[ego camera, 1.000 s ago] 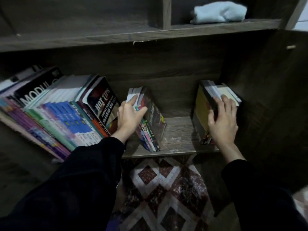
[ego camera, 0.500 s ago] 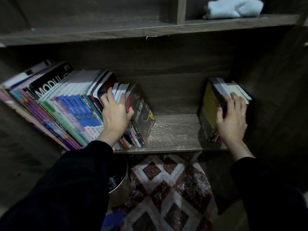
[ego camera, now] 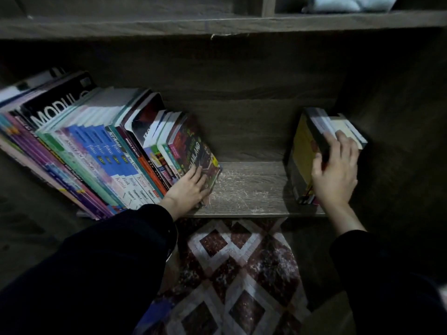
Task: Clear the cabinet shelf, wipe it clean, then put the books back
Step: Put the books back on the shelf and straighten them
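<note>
A long row of colourful books (ego camera: 96, 151) leans to the left on the wooden cabinet shelf (ego camera: 251, 189). My left hand (ego camera: 189, 189) lies with straight fingers against the lower spines of the rightmost books in that row, the dark "Thailand" book (ego camera: 193, 146) among them. At the right end of the shelf stands a small stack of books (ego camera: 304, 146) with a yellow cover on its left side. My right hand (ego camera: 335, 172) grips that stack from the front, fingers curled over its top edge.
A pale cloth (ego camera: 353, 2) lies on the upper shelf (ego camera: 217, 22). The cabinet's dark side wall (ego camera: 399, 117) stands close to the right stack. Below the shelf lies a patterned red and white rug (ego camera: 237, 274).
My left hand pushed a few loose books leftward until they joined the leaning row, then slid down to their lower spines. My right hand stayed on the right stack.
</note>
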